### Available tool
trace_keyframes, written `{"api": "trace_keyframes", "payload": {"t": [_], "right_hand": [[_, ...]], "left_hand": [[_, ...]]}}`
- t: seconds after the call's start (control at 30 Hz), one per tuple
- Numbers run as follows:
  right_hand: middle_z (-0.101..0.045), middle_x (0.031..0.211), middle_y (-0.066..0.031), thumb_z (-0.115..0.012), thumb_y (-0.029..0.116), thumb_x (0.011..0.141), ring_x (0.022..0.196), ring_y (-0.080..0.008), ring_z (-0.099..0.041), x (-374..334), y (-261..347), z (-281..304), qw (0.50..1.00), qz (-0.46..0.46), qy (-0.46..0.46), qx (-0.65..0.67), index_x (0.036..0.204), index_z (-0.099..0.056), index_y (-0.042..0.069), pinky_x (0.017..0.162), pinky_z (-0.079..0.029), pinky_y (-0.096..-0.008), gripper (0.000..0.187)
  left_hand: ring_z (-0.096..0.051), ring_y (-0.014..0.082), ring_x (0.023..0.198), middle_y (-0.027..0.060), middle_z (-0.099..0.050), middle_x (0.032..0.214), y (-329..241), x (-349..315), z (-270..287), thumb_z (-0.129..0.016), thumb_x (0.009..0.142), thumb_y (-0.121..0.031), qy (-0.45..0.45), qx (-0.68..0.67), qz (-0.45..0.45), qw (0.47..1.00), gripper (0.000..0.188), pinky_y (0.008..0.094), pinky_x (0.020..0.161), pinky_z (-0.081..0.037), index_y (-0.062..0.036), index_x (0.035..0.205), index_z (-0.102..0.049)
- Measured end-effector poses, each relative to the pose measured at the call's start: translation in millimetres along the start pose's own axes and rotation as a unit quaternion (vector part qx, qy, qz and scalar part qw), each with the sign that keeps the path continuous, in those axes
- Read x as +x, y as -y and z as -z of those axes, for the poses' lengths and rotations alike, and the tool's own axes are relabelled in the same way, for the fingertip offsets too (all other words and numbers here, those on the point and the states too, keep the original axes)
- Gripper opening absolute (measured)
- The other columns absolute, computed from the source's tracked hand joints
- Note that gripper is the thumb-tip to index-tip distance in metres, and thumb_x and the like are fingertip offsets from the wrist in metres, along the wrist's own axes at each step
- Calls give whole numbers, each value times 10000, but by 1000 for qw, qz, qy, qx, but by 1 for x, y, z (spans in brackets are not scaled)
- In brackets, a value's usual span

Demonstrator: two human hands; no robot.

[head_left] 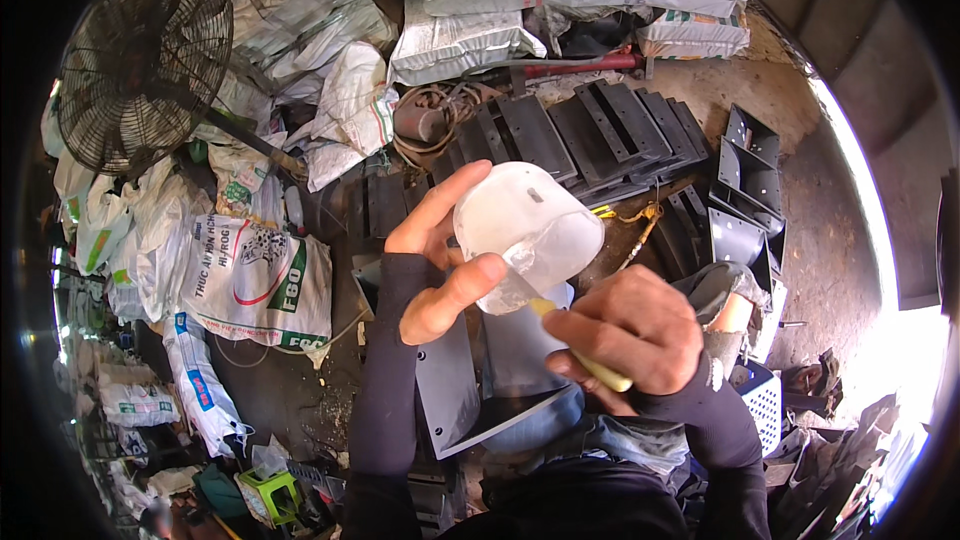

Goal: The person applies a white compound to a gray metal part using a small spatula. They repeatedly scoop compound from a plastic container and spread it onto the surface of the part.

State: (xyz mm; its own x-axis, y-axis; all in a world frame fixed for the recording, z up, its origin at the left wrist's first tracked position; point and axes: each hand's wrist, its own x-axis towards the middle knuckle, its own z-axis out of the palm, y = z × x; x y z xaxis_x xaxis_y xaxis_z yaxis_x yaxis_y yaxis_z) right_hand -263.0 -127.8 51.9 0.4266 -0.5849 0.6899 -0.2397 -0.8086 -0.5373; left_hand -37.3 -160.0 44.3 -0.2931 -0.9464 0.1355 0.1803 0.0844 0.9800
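A white plastic tub (530, 225) with its open side facing up is in my left hand (452, 295); the fingers wrap its left side and the thumb lies over the near edge. Whitish paste-like residue clings to its inside wall. My right hand (645, 330) is closed around the yellow handle of a putty knife (603, 372). The flat blade reaches the tub's near rim, by my left thumb, and its tip is hard to make out. Below both hands, a dark grey metal bracket (448, 385) with holes lies at my lap.
Rows of grey metal brackets (600, 135) lie ahead, with more at the right (745, 175). A black fan (145, 65) stands at the far left near white sacks (260, 275). A white basket (757, 405) sits at the right; a green stool (270, 497) at the lower left.
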Motion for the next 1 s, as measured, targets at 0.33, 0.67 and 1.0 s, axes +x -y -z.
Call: {"api": "trace_keyframes", "payload": {"t": [0.33,0.67,1.0], "right_hand": [[-621,741,-71,-785,67,689,644,-232,-605,5,-3,0,996,-33,-41,-73,937,-689,-4,591,-463,-340,275],[-619,747,-50,-798,112,712,646,-205,-610,6,2,-3,998,2,6,-62,936,-704,15,586,-472,-320,262],[-606,723,-73,-794,83,719,642,-228,-611,5,8,12,998,-48,-41,-29,966,-688,1,560,-465,-336,281]], "left_hand": [[-490,290,1272,217,-497,1365,2,9,4,-732,829,-202,2,-13,-21,1000,811,407,1029,-417,9,1480,-296],[-481,299,1284,226,-478,1386,1,7,4,-721,837,-177,3,-14,-21,1000,805,408,1041,-407,19,1484,-283],[-500,282,1269,215,-494,1374,1,6,4,-718,835,-150,-13,8,-32,999,777,385,991,-454,8,1477,-309]]}}
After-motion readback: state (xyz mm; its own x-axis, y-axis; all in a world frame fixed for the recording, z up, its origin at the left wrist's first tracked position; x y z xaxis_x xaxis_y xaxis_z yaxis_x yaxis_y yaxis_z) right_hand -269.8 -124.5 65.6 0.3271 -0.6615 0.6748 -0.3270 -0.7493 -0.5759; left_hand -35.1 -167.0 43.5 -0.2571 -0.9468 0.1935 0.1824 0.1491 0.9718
